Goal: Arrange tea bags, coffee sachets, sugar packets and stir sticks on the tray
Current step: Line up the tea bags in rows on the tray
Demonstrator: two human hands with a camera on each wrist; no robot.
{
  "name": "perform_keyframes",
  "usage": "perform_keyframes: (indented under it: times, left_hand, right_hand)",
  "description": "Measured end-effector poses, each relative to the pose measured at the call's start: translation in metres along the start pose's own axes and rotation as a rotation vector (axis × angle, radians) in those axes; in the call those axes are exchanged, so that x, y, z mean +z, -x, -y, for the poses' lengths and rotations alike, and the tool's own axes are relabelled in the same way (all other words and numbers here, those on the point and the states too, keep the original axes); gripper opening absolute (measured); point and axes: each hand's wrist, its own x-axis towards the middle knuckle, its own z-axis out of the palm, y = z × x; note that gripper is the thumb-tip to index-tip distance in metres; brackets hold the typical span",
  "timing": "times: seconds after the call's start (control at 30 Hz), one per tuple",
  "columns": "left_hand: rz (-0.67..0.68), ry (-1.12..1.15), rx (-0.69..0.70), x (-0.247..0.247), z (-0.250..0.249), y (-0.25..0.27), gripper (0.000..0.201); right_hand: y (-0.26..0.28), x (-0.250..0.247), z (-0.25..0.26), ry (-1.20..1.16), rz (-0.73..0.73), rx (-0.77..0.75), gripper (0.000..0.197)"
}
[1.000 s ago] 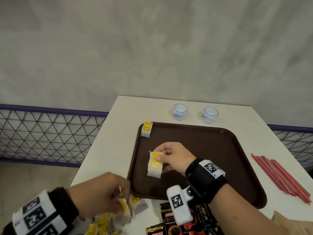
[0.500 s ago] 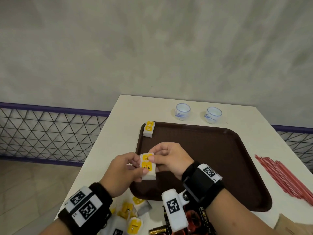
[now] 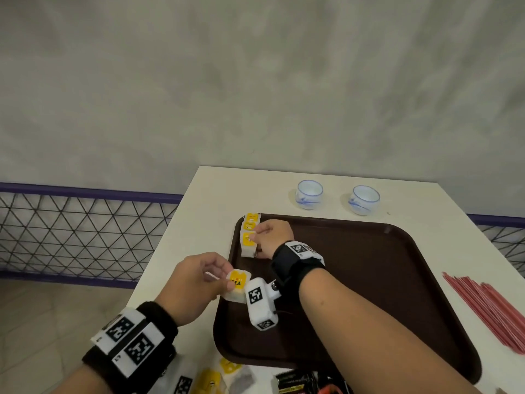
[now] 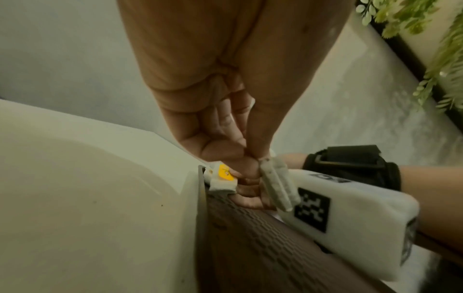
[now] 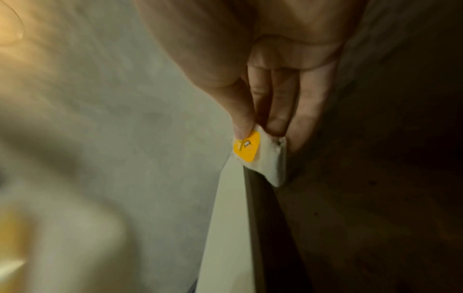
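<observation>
The brown tray [image 3: 397,280] lies on the white table. One tea bag [image 3: 251,218] with a yellow tag lies in its far left corner. Just nearer, my right hand [image 3: 255,237] pinches a second tea bag [image 3: 247,245] down against the tray's left rim; the right wrist view shows this tea bag [image 5: 263,158] between thumb and fingers. My left hand [image 3: 227,280] pinches a third tea bag [image 3: 237,284] above the tray's left edge, behind the right wrist camera. That tea bag [image 4: 275,184] appears edge-on in the left wrist view. Red stir sticks [image 3: 488,305] lie right of the tray.
Two small white cups [image 3: 309,193] [image 3: 365,199] stand beyond the tray. More tea bags [image 3: 216,379] and dark coffee sachets [image 3: 301,382] lie at the table's near edge. A wire fence [image 3: 85,237] runs along the left, below the grey wall.
Both hands were together on tea bags over the tray's left side. The right hand has since carried one to the far left corner, and the left hand keeps another.
</observation>
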Motion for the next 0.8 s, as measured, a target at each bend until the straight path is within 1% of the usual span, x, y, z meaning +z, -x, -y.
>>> perform_keyframes:
  times: [0.07,0.13,0.23,0.37,0.43,0.53,0.67,0.73,0.8]
  left_hand:
    - [-0.006,-0.075,0.008,0.002,-0.003,-0.013,0.022]
    - [-0.013,-0.134,0.02,0.001,-0.006,-0.027,0.024]
    - [-0.027,-0.187,0.028,-0.003,-0.009,-0.046,0.02]
    - [-0.045,-0.26,-0.003,-0.001,-0.004,-0.066,0.018]
    - [-0.042,-0.261,-0.024,0.006,0.0,-0.072,0.018]
    - [-0.062,-0.235,-0.04,0.015,0.002,-0.079,0.018]
    - [-0.068,-0.291,-0.046,0.021,0.002,-0.085,0.017]
    - [-0.063,-0.337,-0.037,0.022,0.0,-0.088,0.015]
    - [-0.043,-0.408,-0.033,0.024,0.0,-0.089,0.013]
  right_hand:
    - [-0.013,0.007,-0.002,0.033,-0.061,-0.018,0.025]
    - [-0.018,0.01,0.001,0.037,-0.087,-0.024,0.022]
    - [-0.019,0.01,0.007,0.059,-0.072,-0.075,0.012]
    - [-0.018,-0.003,0.006,0.203,-0.051,-0.132,0.003]
    - [-0.016,-0.01,0.003,0.24,-0.031,-0.121,0.007]
    - [-0.011,-0.017,0.001,0.224,0.031,-0.059,0.02]
    - [-0.007,-0.015,0.002,0.245,0.084,0.003,0.033]
    - [-0.007,-0.012,0.002,0.262,0.082,0.021,0.034]
    - [-0.009,-0.01,0.003,0.318,0.093,0.035,0.03]
